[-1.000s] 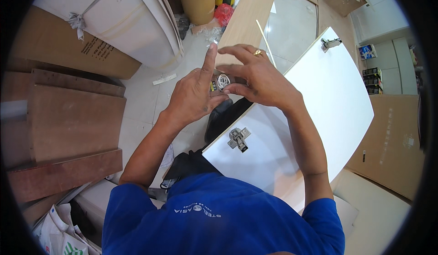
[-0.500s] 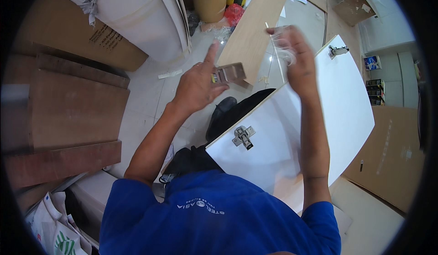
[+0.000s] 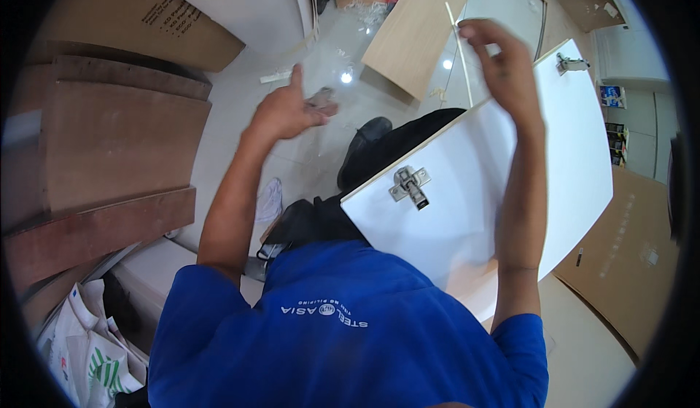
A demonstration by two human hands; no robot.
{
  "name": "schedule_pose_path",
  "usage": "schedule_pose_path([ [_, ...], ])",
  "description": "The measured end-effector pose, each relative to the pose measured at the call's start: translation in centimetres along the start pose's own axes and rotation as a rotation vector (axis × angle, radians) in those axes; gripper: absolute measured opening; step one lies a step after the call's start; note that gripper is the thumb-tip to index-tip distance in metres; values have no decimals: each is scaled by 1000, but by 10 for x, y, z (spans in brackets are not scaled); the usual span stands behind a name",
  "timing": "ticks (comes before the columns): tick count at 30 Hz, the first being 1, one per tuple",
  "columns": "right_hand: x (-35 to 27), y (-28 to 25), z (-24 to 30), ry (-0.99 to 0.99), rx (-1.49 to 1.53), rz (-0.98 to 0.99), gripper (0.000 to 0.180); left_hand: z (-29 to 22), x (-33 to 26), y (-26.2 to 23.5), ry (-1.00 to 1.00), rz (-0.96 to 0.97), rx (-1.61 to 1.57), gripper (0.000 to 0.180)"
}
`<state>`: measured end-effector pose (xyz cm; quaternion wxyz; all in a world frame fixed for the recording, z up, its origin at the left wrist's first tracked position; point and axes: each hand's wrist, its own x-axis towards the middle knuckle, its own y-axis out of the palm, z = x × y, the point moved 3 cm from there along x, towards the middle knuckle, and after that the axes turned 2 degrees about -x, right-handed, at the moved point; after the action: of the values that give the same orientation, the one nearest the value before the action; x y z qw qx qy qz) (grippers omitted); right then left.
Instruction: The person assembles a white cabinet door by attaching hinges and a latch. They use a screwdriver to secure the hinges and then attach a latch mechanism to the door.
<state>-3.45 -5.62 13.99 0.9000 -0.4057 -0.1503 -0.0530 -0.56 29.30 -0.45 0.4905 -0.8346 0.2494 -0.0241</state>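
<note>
**Holding a small metal part over the floor, white panel on the lap**

Pinching a small grey metal fitting [image 3: 321, 100], the left hand [image 3: 284, 113] is raised over the pale tiled floor [image 3: 240, 109]: thumb and curled fingers closed on the part, index finger sticking up. Part is blurred, so exact shape can't be told; looks like hinge hardware.

Right hand [image 3: 503, 69] is up higher, on the far side of the white panel [image 3: 576, 160], fingers bent but loose, approx half closed. Whether it grips anything can't be told; a thin pale strip [image 3: 461, 58] runs up just beside the fingers, and contact w/ it isn't clear. Right forearm crosses in front of the panel face.

White panel lies tilted across the person's lap, near edge by the blue shirt [image 3: 343, 335]. Two metal hinges are fixed to it: one [image 3: 410, 185] near the lower-left edge, another [image 3: 572, 63] at the far top corner. Under the panel, dark trousers and a black shoe [image 3: 364, 134] show.

Further out: a light wood-grain board [image 3: 419, 29] lies on the floor past the hands, w/ scraps around it. Left side has stacked brown boards [image 3: 109, 145] and a cardboard box [image 3: 146, 21]; a large white unit [image 3: 240, 7] stands at top. Bottom left, white bags w/ green print [image 3: 87, 357]. Right side, flat cardboard sheet [image 3: 627, 255] on the floor.
</note>
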Motion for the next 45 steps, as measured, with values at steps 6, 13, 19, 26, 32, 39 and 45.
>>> schedule_pose_path([
  [6,-7,-120,-55,173,-3,-337,39,170,-64,64,-822,209,-1416,58],
  [13,-86,-240,-180,467,62,-872,38,196,-140,155,-1030,351,-1320,58],
  [19,-96,-210,-210,505,-219,-756,32,134,-66,162,-836,360,-1322,54],
  [26,-75,-153,-115,91,-372,-612,29,69,18,144,-571,362,-1272,47],
  [32,-98,-182,-142,351,-510,-638,38,-3,51,127,-515,478,-1485,46],
  [39,-87,-180,-200,580,-652,-479,58,-167,163,96,-45,636,-1592,46],
  [45,-82,-181,-199,731,-876,-309,74,-310,257,92,139,733,-1431,47],
])
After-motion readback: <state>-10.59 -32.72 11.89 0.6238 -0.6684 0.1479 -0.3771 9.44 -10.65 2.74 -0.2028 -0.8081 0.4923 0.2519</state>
